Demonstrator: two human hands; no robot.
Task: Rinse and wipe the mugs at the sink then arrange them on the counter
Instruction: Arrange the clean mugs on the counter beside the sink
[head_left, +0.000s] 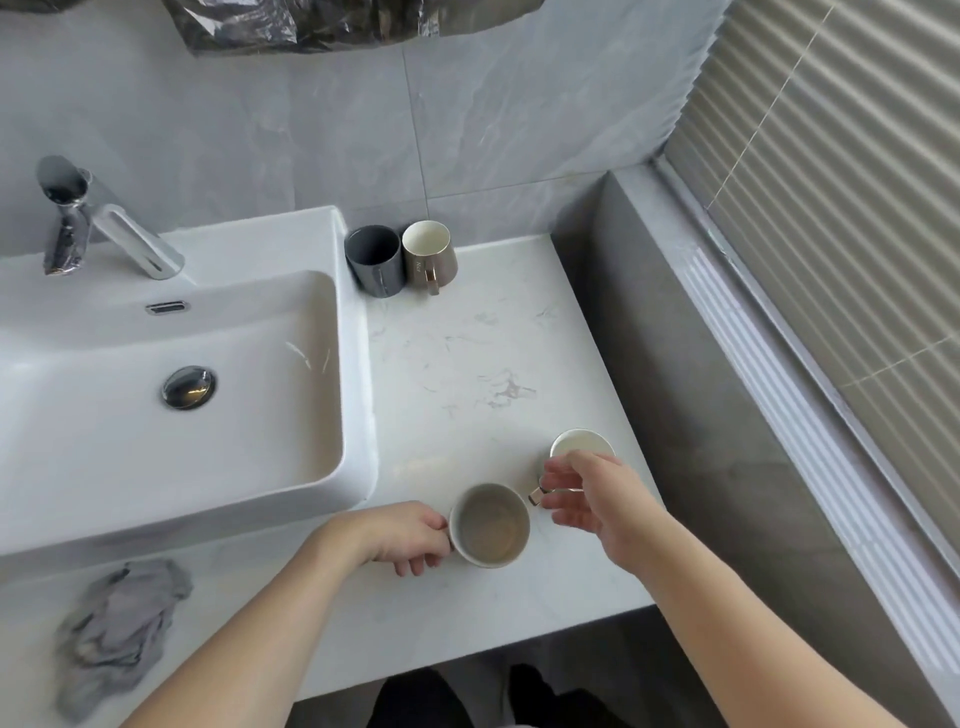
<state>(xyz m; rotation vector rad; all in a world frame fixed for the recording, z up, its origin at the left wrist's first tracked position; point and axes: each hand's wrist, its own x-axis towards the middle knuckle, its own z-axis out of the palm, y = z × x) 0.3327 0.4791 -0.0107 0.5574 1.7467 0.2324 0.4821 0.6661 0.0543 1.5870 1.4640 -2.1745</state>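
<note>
On the white marbled counter (467, 364), the left hand (410, 538) curls round the handle of a round cream ceramic mug (489, 525); the handle itself is hidden. The right hand (597, 501), fingers loosely spread, covers much of a white mug (579, 446) just beside it; whether it touches that mug's handle cannot be told.

On the white marble table (467, 364) the left hand (410, 538) grips the handle of a beige ceramic mug (489, 525), while the right hand (597, 499) hovers with relaxed fingers over a white ceramic mug (581, 445).
</note>
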